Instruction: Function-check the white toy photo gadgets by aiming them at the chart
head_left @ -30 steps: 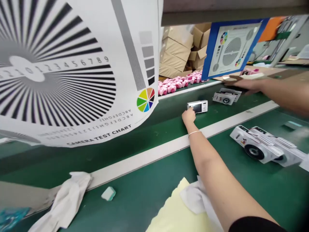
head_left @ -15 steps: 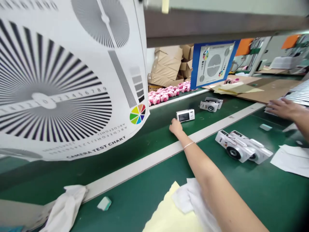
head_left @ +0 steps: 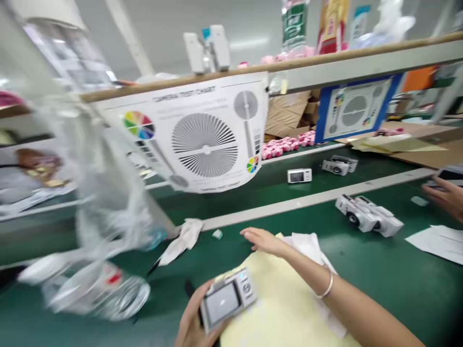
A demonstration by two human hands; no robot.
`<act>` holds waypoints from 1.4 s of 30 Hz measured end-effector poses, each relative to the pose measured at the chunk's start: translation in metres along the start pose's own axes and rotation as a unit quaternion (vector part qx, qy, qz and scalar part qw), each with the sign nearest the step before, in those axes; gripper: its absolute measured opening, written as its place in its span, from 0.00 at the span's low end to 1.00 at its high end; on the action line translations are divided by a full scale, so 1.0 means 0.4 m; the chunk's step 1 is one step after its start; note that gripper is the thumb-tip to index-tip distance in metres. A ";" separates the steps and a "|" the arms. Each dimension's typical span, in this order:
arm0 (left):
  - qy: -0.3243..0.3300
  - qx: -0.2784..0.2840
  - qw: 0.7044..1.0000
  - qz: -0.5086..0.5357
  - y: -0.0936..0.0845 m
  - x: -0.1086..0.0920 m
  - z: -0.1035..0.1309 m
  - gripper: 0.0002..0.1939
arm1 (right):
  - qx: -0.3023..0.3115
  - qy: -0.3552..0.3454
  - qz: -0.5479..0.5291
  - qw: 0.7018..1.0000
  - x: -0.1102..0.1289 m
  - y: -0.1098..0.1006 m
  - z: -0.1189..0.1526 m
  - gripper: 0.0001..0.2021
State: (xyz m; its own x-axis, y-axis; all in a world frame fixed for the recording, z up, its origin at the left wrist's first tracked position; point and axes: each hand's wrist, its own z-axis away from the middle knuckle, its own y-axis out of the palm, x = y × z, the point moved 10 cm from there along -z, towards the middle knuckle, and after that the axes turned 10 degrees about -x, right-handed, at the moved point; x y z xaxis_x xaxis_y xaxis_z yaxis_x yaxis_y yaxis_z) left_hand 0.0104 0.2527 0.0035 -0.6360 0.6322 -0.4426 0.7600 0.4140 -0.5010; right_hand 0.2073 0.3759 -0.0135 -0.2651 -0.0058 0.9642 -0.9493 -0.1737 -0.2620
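My left hand [head_left: 197, 315] is closed around a white compact camera [head_left: 228, 300], its screen and buttons facing up toward me. My right hand [head_left: 265, 241], with a thin bracelet on the wrist, hovers over a yellow sheet [head_left: 282, 294] and a white cloth [head_left: 307, 246]. Its fingers are stretched out and hold nothing. Beyond the pale strip, one white camera [head_left: 299, 176] stands with its screen facing me. To the right of my right arm sits a pair of white cameras [head_left: 367, 216], side by side with lenses showing.
A hanging camera test chart [head_left: 204, 144] faces me below a shelf [head_left: 325, 65]. Plastic bags [head_left: 97, 284] lie at left, near a white cloth [head_left: 186, 241]. At the right edge, a co-worker's hand [head_left: 446, 195] holds a dark-screened device. More cameras [head_left: 339, 166] stand farther back.
My right hand has drawn back from the camera beyond the strip, which stays there. My left hand with a camera has come into view. The view has swung up and left.
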 end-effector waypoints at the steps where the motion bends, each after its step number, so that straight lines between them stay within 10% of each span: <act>1: 0.004 0.004 1.000 0.000 0.004 0.006 0.005 0.29 | 0.007 0.014 -0.029 0.999 -0.011 0.021 0.024 0.14; 11: 0.011 0.065 0.996 0.051 0.068 0.060 0.039 0.40 | 0.006 0.062 -0.128 0.990 -0.070 0.153 0.138 0.16; 21: 0.029 0.089 0.990 0.108 0.081 0.044 0.032 0.49 | -0.065 -0.082 -0.017 0.994 -0.049 0.119 0.167 0.13; 42: 0.082 0.049 0.990 0.103 0.050 0.003 0.016 0.43 | -0.121 -0.123 0.093 0.981 -0.031 0.125 0.151 0.13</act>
State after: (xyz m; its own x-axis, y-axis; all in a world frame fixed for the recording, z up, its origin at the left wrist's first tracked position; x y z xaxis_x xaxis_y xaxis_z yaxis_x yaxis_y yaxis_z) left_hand 0.0238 0.2574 -0.0118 -0.4320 0.7980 -0.4202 0.8496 0.2038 -0.4864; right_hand 0.1735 0.3080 -0.0362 -0.4176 -0.2579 0.8712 -0.9082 0.0911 -0.4084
